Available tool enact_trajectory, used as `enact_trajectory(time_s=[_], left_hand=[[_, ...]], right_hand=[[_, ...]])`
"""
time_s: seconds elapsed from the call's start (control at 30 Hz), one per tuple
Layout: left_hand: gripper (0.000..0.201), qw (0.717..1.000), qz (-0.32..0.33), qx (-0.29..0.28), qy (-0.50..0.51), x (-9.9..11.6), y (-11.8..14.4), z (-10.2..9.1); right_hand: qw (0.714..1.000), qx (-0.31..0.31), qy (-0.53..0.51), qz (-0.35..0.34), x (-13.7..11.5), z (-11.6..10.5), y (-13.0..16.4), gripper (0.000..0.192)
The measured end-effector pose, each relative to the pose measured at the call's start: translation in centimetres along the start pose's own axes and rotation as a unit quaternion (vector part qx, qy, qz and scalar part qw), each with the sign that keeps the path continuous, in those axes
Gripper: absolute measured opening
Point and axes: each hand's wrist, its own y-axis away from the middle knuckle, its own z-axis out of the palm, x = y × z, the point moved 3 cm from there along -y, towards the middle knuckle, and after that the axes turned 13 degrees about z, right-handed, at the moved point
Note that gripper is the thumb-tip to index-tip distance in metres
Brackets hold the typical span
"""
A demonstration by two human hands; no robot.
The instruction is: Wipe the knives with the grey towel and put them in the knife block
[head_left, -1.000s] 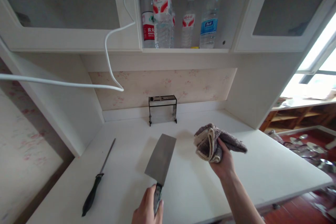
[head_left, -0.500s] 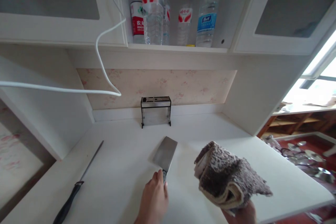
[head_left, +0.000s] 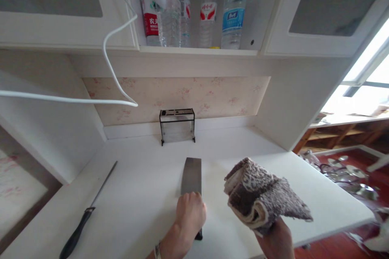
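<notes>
My left hand (head_left: 191,212) is closed over the black handle of a cleaver (head_left: 192,176), whose broad grey blade points away from me over the white counter. The handle's end shows below my fingers. In my right hand (head_left: 277,239) is a folded grey-brown towel (head_left: 263,194), held above the counter to the right of the cleaver; most of those fingers are hidden by the cloth. A honing steel (head_left: 79,226) with a black handle lies on the counter at the left, apart from both hands.
At the back of the white counter (head_left: 146,178) stands a clear-fronted knife block (head_left: 178,127) with a black frame. Above, an open cabinet shelf (head_left: 197,51) holds several plastic bottles (head_left: 233,20). A white cable (head_left: 112,68) hangs at the left. Metal pot lids (head_left: 355,174) lie beyond the right edge.
My left hand has moved further over the cleaver's handle and wrapped around it. The blade has turned to point straighter away. The towel stays in my right hand.
</notes>
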Motion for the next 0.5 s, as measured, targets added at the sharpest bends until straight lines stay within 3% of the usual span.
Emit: enact_trajectory(time_s=[0.13,0.23,0.3,0.4,0.47,0.5], left_hand=[[0.038,0.999,0.012,0.024,0.021,-0.9,0.0,-0.5],[0.047,0.990,0.020,0.056,0.125,-3.2,0.5,-2.9],[0.045,0.957,0.046,0.082,0.273,-4.5,0.9,-4.7],[0.039,0.872,0.057,0.123,0.470,-5.8,1.1,-6.4],[0.038,0.832,0.060,0.173,0.523,-6.3,0.9,-6.4],[0.038,0.826,0.066,0.194,0.525,-6.6,0.6,-6.1]], right_hand=[[1.000,-0.015,-0.009,-0.012,0.0,1.2,0.8,0.033],[0.999,-0.029,-0.001,-0.030,-0.8,2.0,0.9,0.032],[0.999,-0.027,0.018,-0.036,-1.1,2.9,1.0,0.034],[0.994,-0.036,0.091,-0.045,-0.3,5.8,1.5,0.036],[0.978,-0.081,0.188,-0.041,1.4,9.2,2.4,0.032],[0.960,-0.118,0.252,-0.038,2.6,11.1,3.1,0.031]])
